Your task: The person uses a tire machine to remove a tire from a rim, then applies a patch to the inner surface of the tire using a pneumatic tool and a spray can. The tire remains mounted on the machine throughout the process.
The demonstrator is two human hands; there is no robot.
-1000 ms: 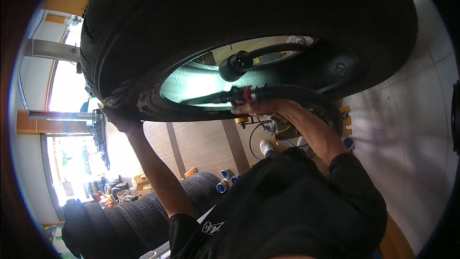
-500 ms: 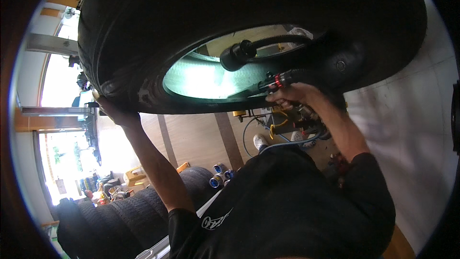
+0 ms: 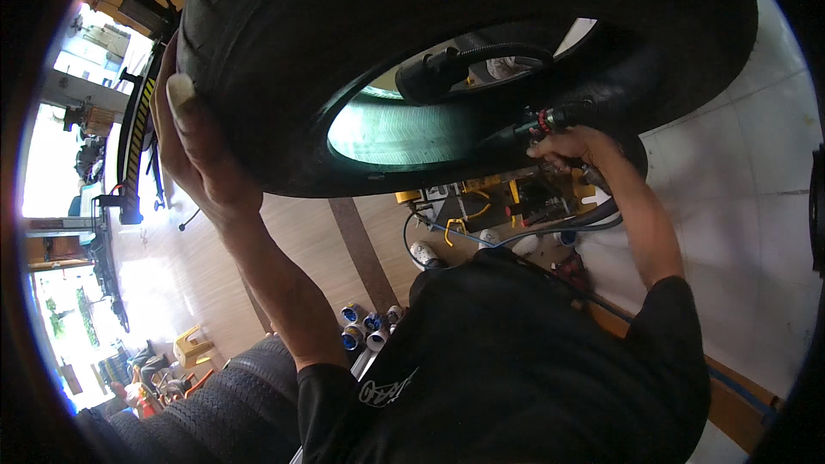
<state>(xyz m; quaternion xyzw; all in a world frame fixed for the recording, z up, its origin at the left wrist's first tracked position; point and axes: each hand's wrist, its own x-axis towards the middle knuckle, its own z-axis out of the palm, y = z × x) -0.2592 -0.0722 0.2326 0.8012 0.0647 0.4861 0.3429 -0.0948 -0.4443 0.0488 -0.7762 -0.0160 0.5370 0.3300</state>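
Note:
A large black tire [image 3: 284, 60] fills the upper middle, its round opening facing me. My left hand [image 3: 204, 150] grips its left edge, thumb on the sidewall and fingers round the tread. At the opening's lower right, my right hand [image 3: 574, 148] is closed round a dark hand tool with a red ring [image 3: 543, 123]. The tool's tapered tip points left into the tire; its handle is partly hidden by my fingers. A black gooseneck lamp [image 3: 427, 77] hangs in the opening, and bright light falls on the ribbed inner wall [image 3: 391, 136].
Below the tire stand yellow and black equipment [image 3: 490, 198] and a dark hose [image 3: 593, 222]. Blue-and-white cans [image 3: 352, 314] sit on the floor beside a row of tires [image 3: 232, 399]. A black arm with yellow stripes [image 3: 136, 142] rises at the left; a pale wall [image 3: 730, 198] is at right.
My left hand has moved up the tire's left edge, with the thumb now on the sidewall. The tool and my right hand sit farther right and slightly higher. The view has shifted.

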